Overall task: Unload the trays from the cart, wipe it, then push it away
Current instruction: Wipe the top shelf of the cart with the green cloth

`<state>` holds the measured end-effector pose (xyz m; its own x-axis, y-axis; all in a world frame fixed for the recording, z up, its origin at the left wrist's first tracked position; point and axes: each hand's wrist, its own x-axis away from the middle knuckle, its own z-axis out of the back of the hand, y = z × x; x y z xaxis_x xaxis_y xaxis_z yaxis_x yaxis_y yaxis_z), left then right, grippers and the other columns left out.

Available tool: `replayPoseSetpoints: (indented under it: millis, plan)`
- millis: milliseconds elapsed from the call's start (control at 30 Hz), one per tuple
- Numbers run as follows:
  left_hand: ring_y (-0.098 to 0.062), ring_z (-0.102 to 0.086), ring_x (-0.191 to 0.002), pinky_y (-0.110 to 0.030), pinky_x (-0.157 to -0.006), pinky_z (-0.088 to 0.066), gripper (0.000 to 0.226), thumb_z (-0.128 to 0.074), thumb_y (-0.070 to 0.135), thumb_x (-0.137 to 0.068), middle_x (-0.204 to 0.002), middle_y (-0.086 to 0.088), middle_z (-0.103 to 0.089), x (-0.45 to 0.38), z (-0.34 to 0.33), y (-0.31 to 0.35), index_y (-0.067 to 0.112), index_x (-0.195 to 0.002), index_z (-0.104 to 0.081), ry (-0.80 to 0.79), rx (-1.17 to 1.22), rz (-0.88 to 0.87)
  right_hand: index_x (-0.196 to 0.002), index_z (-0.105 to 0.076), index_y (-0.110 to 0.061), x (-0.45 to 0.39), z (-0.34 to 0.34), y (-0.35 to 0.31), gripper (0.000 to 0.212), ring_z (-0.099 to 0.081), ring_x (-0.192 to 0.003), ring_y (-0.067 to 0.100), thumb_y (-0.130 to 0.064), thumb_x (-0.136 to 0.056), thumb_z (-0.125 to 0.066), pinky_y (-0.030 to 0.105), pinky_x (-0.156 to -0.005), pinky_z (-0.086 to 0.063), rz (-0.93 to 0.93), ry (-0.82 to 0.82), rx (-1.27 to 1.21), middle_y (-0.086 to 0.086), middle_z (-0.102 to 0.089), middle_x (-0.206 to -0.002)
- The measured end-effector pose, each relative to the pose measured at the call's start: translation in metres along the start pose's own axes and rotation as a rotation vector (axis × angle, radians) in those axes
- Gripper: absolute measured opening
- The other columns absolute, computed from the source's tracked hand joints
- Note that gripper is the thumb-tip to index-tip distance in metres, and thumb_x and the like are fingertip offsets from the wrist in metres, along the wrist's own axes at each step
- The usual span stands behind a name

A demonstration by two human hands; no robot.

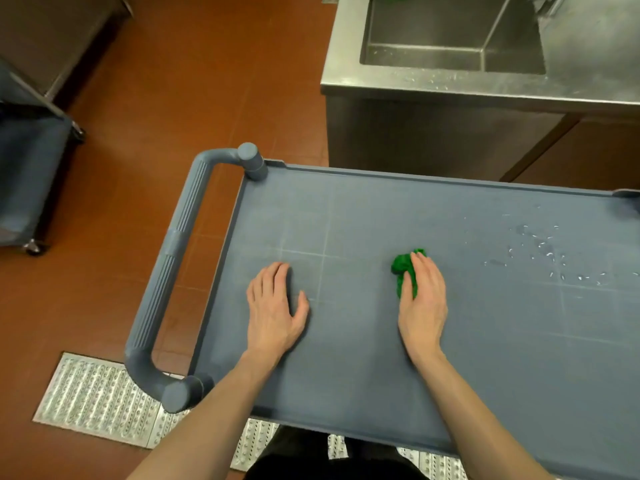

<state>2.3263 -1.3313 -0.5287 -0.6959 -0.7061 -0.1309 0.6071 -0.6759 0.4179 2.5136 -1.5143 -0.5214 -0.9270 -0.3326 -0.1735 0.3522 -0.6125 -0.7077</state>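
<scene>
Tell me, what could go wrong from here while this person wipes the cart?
1. Water droplets sit on the right part of the cart top, away from the green cloth under the right hand; they could be missed.
2. The left hand leans flat on the top. If the cart is on wheels, it might roll under that push.
3. The floor grate lies beside the cart and might snag it when pushed away.

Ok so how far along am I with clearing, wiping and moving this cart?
Unloading looks done: no trays on the cart top. Wiping is in hand: the right hand presses a green cloth on the shelf while the left hand rests flat beside it. Water drops remain toward the right end. Still left: wipe those, then push the cart away by its handle.
</scene>
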Motion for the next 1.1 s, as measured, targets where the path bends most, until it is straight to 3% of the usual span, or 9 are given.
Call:
replayPoseSetpoints:
  millis: [233,467,533,667,833,967,1100]
  plan:
    - [-0.034,-0.044,-0.141,-0.045,-0.122,-0.030,0.064,-0.058,0.041,-0.094,-0.149,-0.013,-0.050,0.001,0.003,-0.006,0.004,-0.146,-0.051,0.024,0.110,0.002,-0.139,-0.062,0.001,0.012,-0.036,-0.039,0.037,-0.050,-0.143,0.033,0.001,-0.102,-0.060,0.050,-0.117,-0.041,-0.076,0.033,-0.014,0.015,-0.059,-0.148]
    - [-0.036,-0.044,-0.142,-0.053,-0.121,-0.034,0.068,-0.057,0.042,-0.095,-0.150,-0.016,-0.050,0.001,0.006,-0.011,0.002,-0.149,-0.049,0.017,0.212,0.003,-0.134,-0.066,0.002,0.025,-0.099,-0.101,0.039,-0.055,-0.139,0.030,0.005,-0.095,-0.067,0.041,-0.119,-0.039,0.148,-0.109,-0.045,0.014,-0.062,-0.145]
    - [-0.034,-0.042,-0.144,-0.052,-0.121,-0.034,0.067,-0.056,0.041,-0.098,-0.152,-0.016,-0.049,0.000,0.009,-0.014,0.001,-0.150,-0.047,0.022,0.262,-0.009,-0.134,-0.066,0.003,0.029,-0.115,-0.115,0.040,-0.054,-0.140,0.030,0.007,-0.094,-0.067,0.042,-0.119,-0.040,0.193,-0.172,-0.082,0.016,-0.061,-0.145]
    - [-0.029,-0.044,-0.143,-0.044,-0.121,-0.033,0.056,-0.054,0.032,-0.101,-0.151,-0.010,-0.048,-0.004,0.018,-0.024,0.005,-0.150,-0.046,0.118,0.392,0.047,-0.135,-0.065,0.003,0.029,-0.137,-0.141,0.044,-0.053,-0.139,0.029,0.008,-0.091,-0.069,0.029,-0.121,-0.033,0.330,-0.327,-0.134,0.018,-0.060,-0.145]
    - [-0.024,-0.044,-0.139,-0.031,-0.120,-0.027,0.056,-0.052,0.033,-0.099,-0.149,-0.005,-0.047,-0.015,0.037,-0.062,0.007,-0.149,-0.047,0.169,0.334,0.057,-0.130,-0.068,0.003,0.035,-0.153,-0.166,0.044,-0.059,-0.135,0.033,0.009,-0.087,-0.073,0.050,-0.113,-0.047,0.447,-0.411,-0.140,0.017,-0.065,-0.139]
    - [-0.028,-0.046,-0.136,-0.037,-0.118,-0.032,0.055,-0.051,0.033,-0.099,-0.146,-0.011,-0.052,-0.013,0.043,-0.077,0.004,-0.146,-0.051,0.163,0.305,0.113,-0.140,-0.062,0.001,0.043,-0.150,-0.169,0.045,-0.048,-0.145,0.029,0.003,-0.095,-0.066,0.043,-0.122,-0.036,0.583,-0.570,-0.159,0.015,-0.057,-0.150]
    - [-0.026,-0.046,-0.135,-0.030,-0.118,-0.028,0.055,-0.052,0.032,-0.099,-0.145,-0.010,-0.051,-0.009,0.047,-0.080,0.005,-0.146,-0.050,0.172,0.307,0.100,-0.144,-0.059,-0.004,0.051,-0.133,-0.159,0.044,-0.043,-0.149,0.022,-0.005,-0.101,-0.063,0.035,-0.126,-0.030,0.612,-0.623,-0.163,0.009,-0.051,-0.156]
